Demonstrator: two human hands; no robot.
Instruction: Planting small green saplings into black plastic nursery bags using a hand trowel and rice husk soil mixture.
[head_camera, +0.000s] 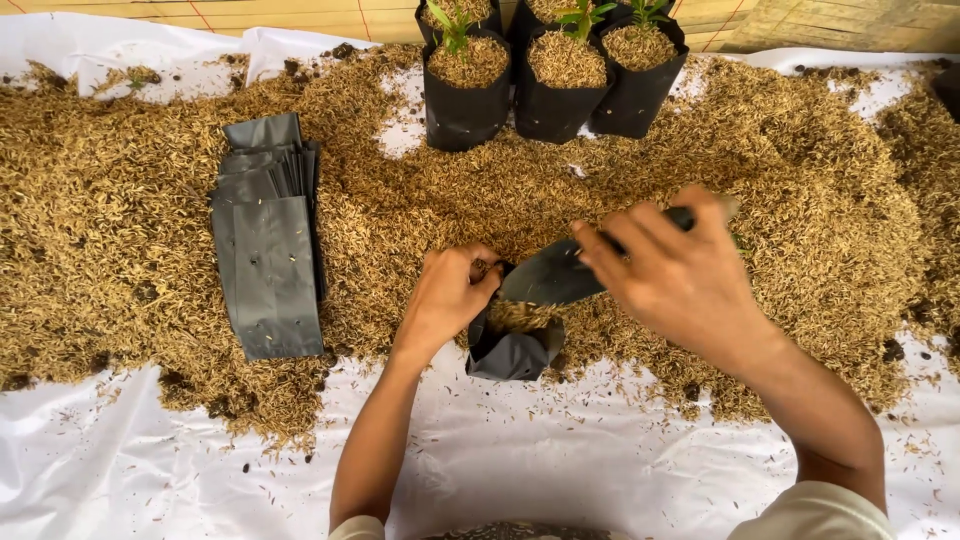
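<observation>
A: What did each hand hold?
B: The left hand (445, 298) pinched the rim of a small, soft black grow bag (510, 350); the right hand (675, 275) was closed around a dark trowel (555, 278) tipped over the bag's mouth.

A: And around them?
B: Loose golden husks (800, 200) heaped on a white sheet (560, 460); flat bags (268, 240) lay left, filled bags (560, 75) far.

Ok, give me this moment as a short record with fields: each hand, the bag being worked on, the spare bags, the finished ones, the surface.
left hand: left hand holds open the rim of the small black bag
right hand: right hand grips a dark trowel, blade tipped over the bag mouth
bag fill: husks visible inside, partly full
spare bags: flat stack of empty bags, left of the hands
finished: filled bags with seedlings at the far edge
surface: loose rice husks spread on a white sheet
</observation>
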